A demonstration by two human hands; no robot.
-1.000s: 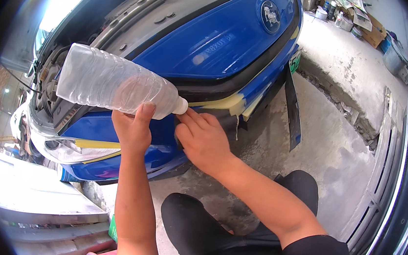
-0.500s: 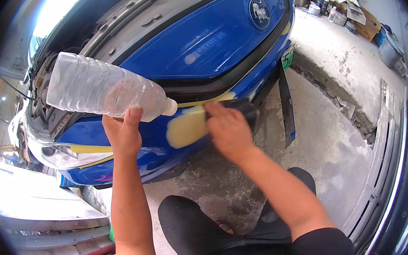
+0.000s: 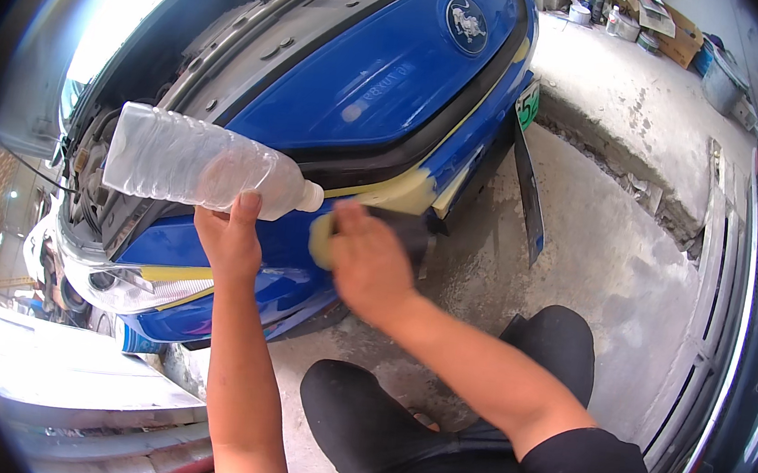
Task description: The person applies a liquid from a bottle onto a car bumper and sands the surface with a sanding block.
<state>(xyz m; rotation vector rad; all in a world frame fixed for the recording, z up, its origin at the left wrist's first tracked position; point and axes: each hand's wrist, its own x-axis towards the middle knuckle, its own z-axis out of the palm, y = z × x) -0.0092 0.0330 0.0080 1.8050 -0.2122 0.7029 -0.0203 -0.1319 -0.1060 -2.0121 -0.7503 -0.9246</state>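
My left hand is closed around a clear ribbed plastic bottle, held nearly level, its narrow mouth toward the right. The bottle is in front of the blue car front. My right hand, smeared by motion, grips a dark sheet of sandpaper against the bumper. Under and beside the sheet lies a smooth yellow filler patch, mostly hidden by the hand. More yellow filler runs along the edge of the dark grille strip.
The car's hood is raised over the engine bay. A headlight sits at left. A loose dark trim strip hangs from the bumper near the plate. Cans, bottles and a bucket stand on the raised concrete ledge. A dark car door is at far right.
My right hand has moved left and slightly down with the sandpaper, over the rounded filler patch, uncovering filler farther right. My left hand still holds the bottle almost in place.
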